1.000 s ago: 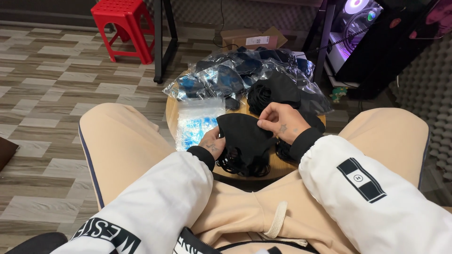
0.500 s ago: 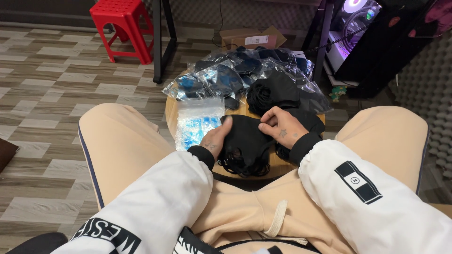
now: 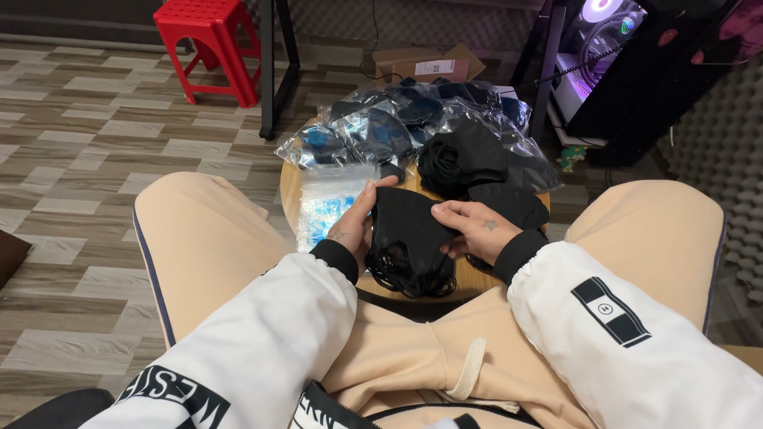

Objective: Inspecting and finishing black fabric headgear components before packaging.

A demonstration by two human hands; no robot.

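Together left hand (image 3: 354,229) and right hand (image 3: 470,230) grip black mask (image 3: 405,222).

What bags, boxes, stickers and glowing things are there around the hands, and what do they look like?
Clear plastic bags: heaped at the stool's far side, shiny, holding dark masks.
Small clear bag: beside the left hand, flat, with blue print.
Cardboard box: on the floor behind, brown, white rectangular label.
Computer case: top right, black, fans glowing purple.

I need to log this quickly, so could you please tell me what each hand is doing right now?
Left hand: closed on the left edge of the black face mask.
Right hand: holding the same mask's right side.
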